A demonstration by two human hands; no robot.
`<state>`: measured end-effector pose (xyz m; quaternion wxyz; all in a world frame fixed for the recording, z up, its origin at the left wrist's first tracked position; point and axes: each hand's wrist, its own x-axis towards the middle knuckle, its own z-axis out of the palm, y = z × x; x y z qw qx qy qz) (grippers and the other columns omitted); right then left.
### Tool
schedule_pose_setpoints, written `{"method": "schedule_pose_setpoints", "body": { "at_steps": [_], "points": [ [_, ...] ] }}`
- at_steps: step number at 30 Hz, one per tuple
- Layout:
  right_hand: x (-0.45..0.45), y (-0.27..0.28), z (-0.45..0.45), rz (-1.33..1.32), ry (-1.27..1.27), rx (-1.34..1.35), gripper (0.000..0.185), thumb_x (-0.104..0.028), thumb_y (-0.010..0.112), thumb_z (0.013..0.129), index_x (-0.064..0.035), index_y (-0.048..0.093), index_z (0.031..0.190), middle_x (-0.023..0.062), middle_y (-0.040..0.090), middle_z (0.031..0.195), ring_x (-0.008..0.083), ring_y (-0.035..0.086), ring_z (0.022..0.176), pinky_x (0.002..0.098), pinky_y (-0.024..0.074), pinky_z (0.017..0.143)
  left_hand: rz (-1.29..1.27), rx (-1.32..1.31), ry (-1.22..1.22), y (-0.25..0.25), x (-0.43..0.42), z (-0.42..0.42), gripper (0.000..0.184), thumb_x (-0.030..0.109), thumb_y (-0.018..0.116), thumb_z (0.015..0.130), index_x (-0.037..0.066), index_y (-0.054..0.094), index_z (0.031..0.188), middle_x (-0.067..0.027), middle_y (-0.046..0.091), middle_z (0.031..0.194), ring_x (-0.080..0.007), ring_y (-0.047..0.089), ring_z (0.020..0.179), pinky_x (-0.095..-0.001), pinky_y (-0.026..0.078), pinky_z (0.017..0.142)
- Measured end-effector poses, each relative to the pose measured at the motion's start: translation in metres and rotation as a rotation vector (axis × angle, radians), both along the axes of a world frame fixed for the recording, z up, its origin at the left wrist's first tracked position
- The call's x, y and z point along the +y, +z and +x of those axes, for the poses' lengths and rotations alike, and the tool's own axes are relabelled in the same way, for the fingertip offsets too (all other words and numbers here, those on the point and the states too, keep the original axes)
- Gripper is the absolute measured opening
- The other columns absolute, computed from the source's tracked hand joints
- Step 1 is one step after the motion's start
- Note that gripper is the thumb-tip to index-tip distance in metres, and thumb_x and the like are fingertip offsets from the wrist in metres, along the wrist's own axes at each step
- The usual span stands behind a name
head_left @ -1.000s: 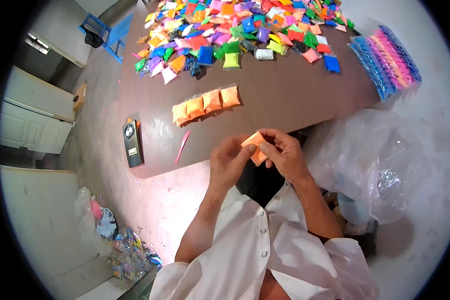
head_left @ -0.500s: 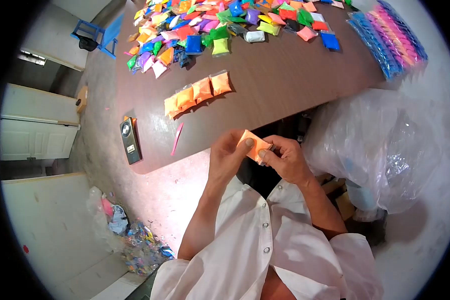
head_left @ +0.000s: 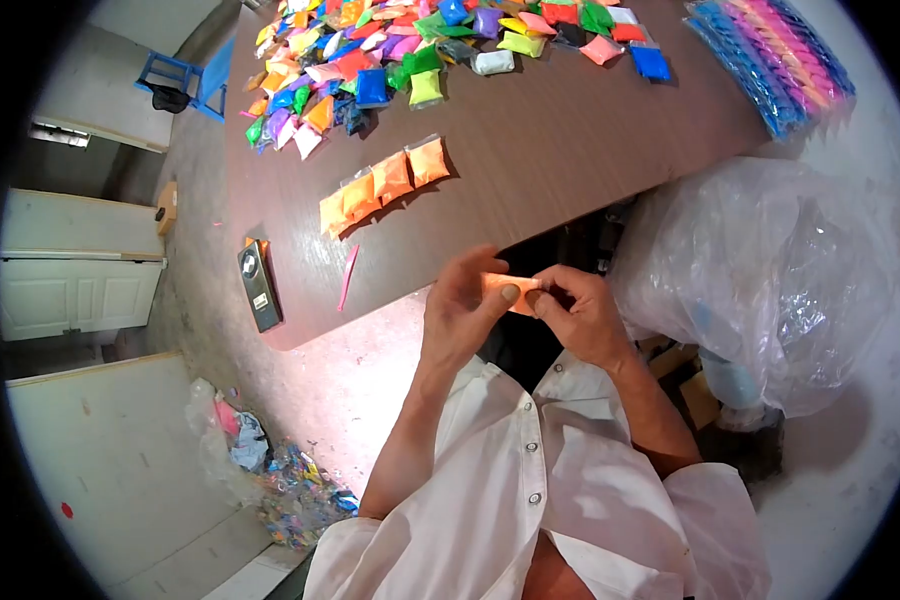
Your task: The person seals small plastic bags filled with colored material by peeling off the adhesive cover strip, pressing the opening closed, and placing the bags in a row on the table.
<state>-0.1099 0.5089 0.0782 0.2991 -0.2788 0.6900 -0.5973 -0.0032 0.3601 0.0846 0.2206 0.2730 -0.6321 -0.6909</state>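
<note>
Between my two hands, just off the table's front edge, is a small orange packet (head_left: pixel 516 295) in clear film. My left hand (head_left: pixel 462 308) grips its left end, with the thumb on top and the other fingers partly raised behind. My right hand (head_left: pixel 582 312) pinches the right end between thumb and fingers. On the table beyond lies a row of several similar orange packets (head_left: pixel 391 178), slightly overlapping. A thin pink strip (head_left: pixel 348 277) lies nearer the edge, left of my hands.
A big heap of small colourful packets (head_left: pixel 410 60) covers the table's (head_left: pixel 550 150) far side. Bundled blue and pink packs (head_left: pixel 770 60) lie at the right corner. A dark phone-like device (head_left: pixel 259 285) sits at the left edge. A large clear plastic bag (head_left: pixel 750 280) bulges at my right.
The orange packet has turned from slanted to nearly level and shows less of its face. My left fingers have lifted and spread somewhat. The view has shifted slightly.
</note>
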Motion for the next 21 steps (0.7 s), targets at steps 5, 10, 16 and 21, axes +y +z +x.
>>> {"method": "schedule_pose_setpoints", "body": {
  "at_steps": [5, 10, 16, 21],
  "points": [
    [-0.001, 0.013, -0.003, 0.010, 0.060, 0.194, 0.014, -0.012, 0.070, 0.096, 0.0005, 0.072, 0.102, 0.0110, 0.070, 0.086, 0.0151, 0.065, 0.072, 0.0327, 0.0519, 0.065, -0.236, -0.187, -0.259, -0.001, -0.015, 0.011, 0.024, 0.021, 0.078, 0.097, -0.002, 0.074, 0.102, -0.0111, 0.075, 0.091, -0.0154, 0.072, 0.087, -0.0289, 0.055, 0.080],
    [-0.004, 0.011, 0.005, -0.006, -0.005, 0.015, 0.016, -0.013, 0.070, 0.098, 0.0020, 0.072, 0.104, 0.0108, 0.072, 0.088, 0.0143, 0.067, 0.077, 0.0306, 0.0521, 0.066, -0.215, -0.108, -0.138, -0.012, -0.012, 0.015, 0.024, 0.020, 0.076, 0.099, -0.003, 0.074, 0.104, -0.0093, 0.075, 0.092, -0.0152, 0.071, 0.084, -0.0291, 0.056, 0.077],
    [0.000, 0.002, 0.005, -0.052, -0.045, -0.005, 0.015, -0.013, 0.069, 0.098, 0.0018, 0.071, 0.101, 0.0116, 0.072, 0.088, 0.0155, 0.067, 0.076, 0.0310, 0.0519, 0.066, -0.095, -0.099, -0.113, -0.006, -0.006, 0.013, 0.027, 0.020, 0.073, 0.102, -0.005, 0.071, 0.113, -0.0058, 0.075, 0.097, -0.0136, 0.069, 0.091, -0.0278, 0.056, 0.083],
    [0.000, 0.015, -0.003, 0.048, 0.082, 0.195, 0.011, -0.010, 0.069, 0.095, 0.0006, 0.070, 0.097, 0.0157, 0.071, 0.089, 0.0218, 0.069, 0.076, 0.0333, 0.0528, 0.069, -0.051, -0.114, -0.243, -0.006, -0.009, 0.013, 0.025, 0.020, 0.073, 0.102, -0.004, 0.072, 0.110, -0.0069, 0.075, 0.098, -0.0122, 0.067, 0.091, -0.0267, 0.054, 0.081]
  ]
}}
